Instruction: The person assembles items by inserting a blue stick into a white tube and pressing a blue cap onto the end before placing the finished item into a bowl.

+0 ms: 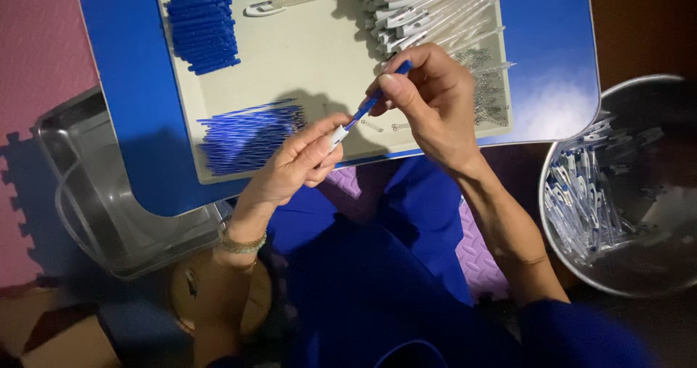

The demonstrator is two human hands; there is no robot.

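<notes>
Left hand (301,161) pinching white pen tip, right hand (425,96) gripping blue pen barrel (374,101) between them, above tray (319,56)

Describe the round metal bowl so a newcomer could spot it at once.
Start at the blue table; look past its right edge. The bowl sits lower there, round, shiny grey, holding assembled clear pens. The metal tray on the left is rectangular.

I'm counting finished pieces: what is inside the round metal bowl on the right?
The bowl holds a loose heap of clear pens with white clips, piled on its left side. The pile hides whatever lies under it, and the frame edge cuts off the bowl's right part.
</notes>
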